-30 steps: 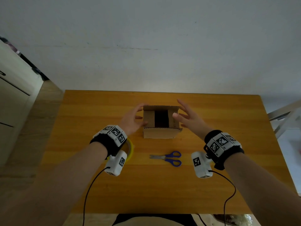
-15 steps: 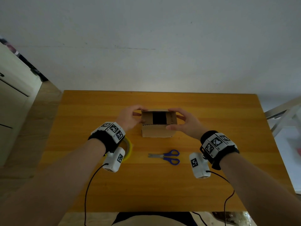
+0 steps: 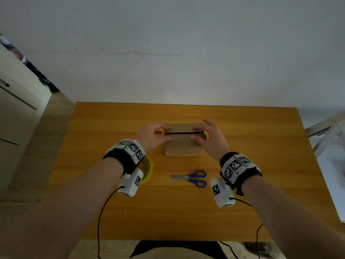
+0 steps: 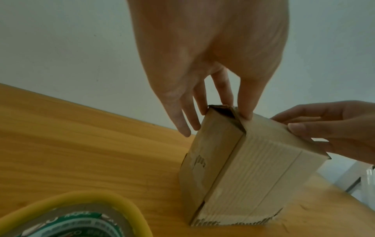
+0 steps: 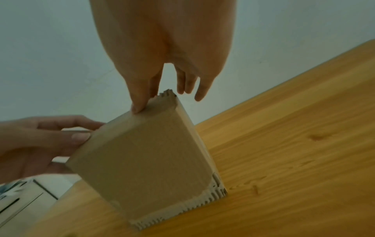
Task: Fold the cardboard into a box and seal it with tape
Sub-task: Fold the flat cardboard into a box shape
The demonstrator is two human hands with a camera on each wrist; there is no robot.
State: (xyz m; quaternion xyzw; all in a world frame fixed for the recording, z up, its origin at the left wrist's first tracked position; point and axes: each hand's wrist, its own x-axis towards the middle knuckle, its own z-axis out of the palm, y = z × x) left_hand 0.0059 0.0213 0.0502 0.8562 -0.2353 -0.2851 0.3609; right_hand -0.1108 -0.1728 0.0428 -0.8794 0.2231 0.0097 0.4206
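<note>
A small brown cardboard box [image 3: 182,146] stands on the wooden table [image 3: 112,128], its two long top flaps folded nearly together with a thin dark slit between them. My left hand [image 3: 168,133] pinches the flaps at the box's left end, thumb on the near flap, fingers behind the far one. My right hand [image 3: 194,133] does the same at the right end. The left wrist view shows the box [image 4: 253,168] under my left hand [image 4: 225,112]. The right wrist view shows the box [image 5: 146,157] under my right hand [image 5: 160,99]. A yellow-edged tape roll [image 3: 148,168] lies partly under my left wrist.
Blue-handled scissors [image 3: 192,178] lie shut on the table in front of the box. The tape roll [image 4: 71,216] sits close to the box's left near corner. A white cabinet [image 3: 15,109] stands left of the table, and a pale chair frame [image 3: 328,131] stands at the right.
The box top stood open with both hands spread beside it. Both hands closed in and folded the long flaps down, so the wide dark opening has shrunk to a thin slit.
</note>
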